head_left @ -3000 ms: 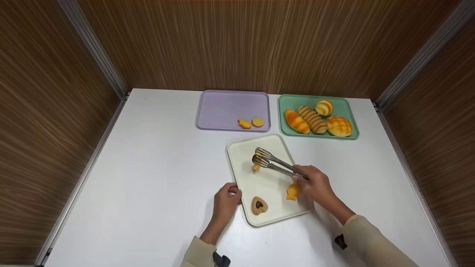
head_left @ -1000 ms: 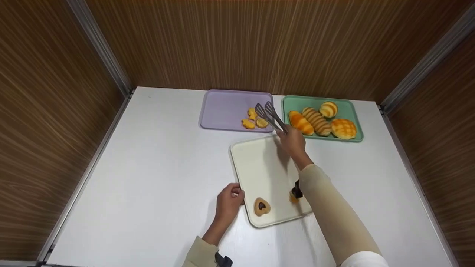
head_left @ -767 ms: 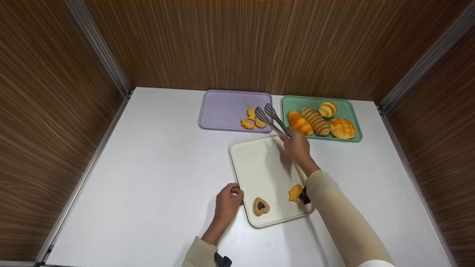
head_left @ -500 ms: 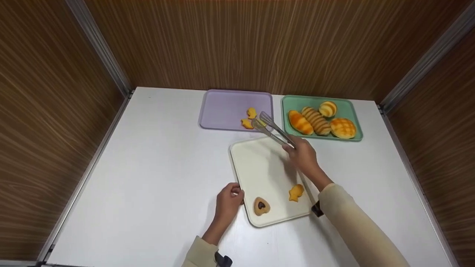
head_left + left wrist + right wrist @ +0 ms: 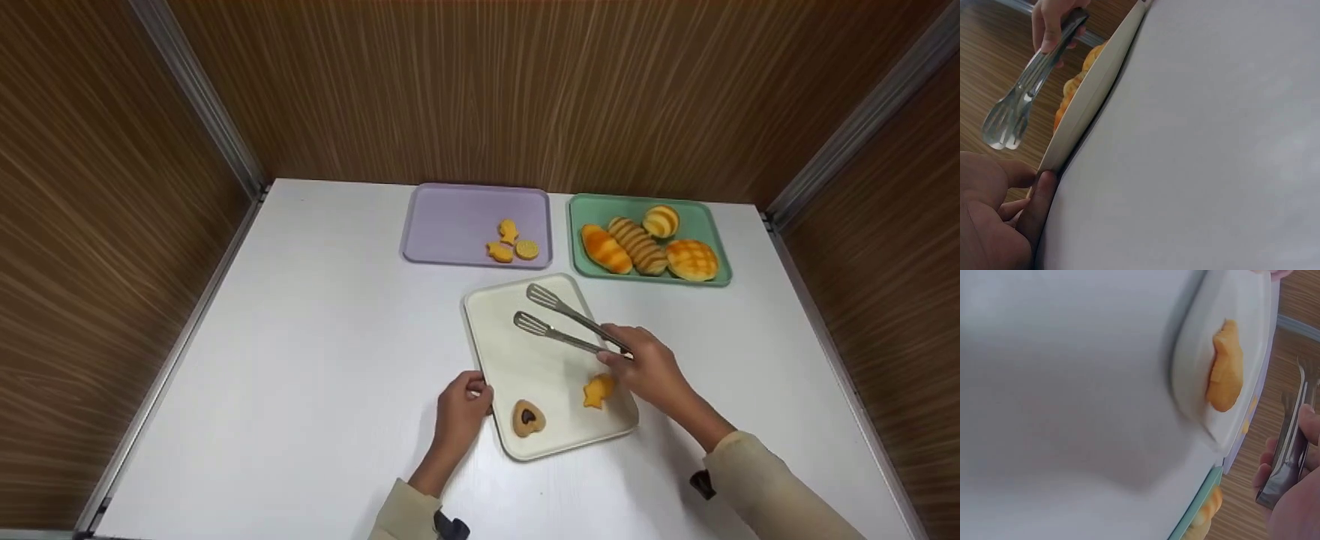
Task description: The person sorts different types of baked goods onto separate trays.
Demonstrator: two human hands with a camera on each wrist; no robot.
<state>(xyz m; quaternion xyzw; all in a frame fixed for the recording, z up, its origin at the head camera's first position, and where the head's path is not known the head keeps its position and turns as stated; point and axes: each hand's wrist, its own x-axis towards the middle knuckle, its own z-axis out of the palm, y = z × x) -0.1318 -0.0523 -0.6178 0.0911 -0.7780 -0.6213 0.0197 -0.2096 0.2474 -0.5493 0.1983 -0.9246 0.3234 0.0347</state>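
A cream tray [image 5: 517, 360] lies at a slant on the table; my left hand [image 5: 461, 409] pinches its left rim between thumb and fingers, as the left wrist view confirms. My right hand [image 5: 646, 367] grips metal tongs [image 5: 581, 319] above the tray, their slotted tips spread apart with nothing between them. Below that hand, a fish-shaped cookie [image 5: 594, 393] rests near the tray's right edge; it also shows in the right wrist view [image 5: 1226, 371]. A heart-shaped cookie [image 5: 517, 424] with a dark centre lies at the tray's near left corner.
Behind, a purple tray [image 5: 450, 217] bears two fish-shaped cookies [image 5: 500, 253] and a round cookie [image 5: 527, 250]. To its right stands a green tray [image 5: 701, 217] with several breads [image 5: 637, 246]. Wood-grain panels [image 5: 465, 90] enclose the white table [image 5: 300, 375] at back and sides.
The tongs carried a fish-shaped cookie from the cream tray to the purple tray and let it go there. My right hand then drew back over the cream tray. The left hand stayed.
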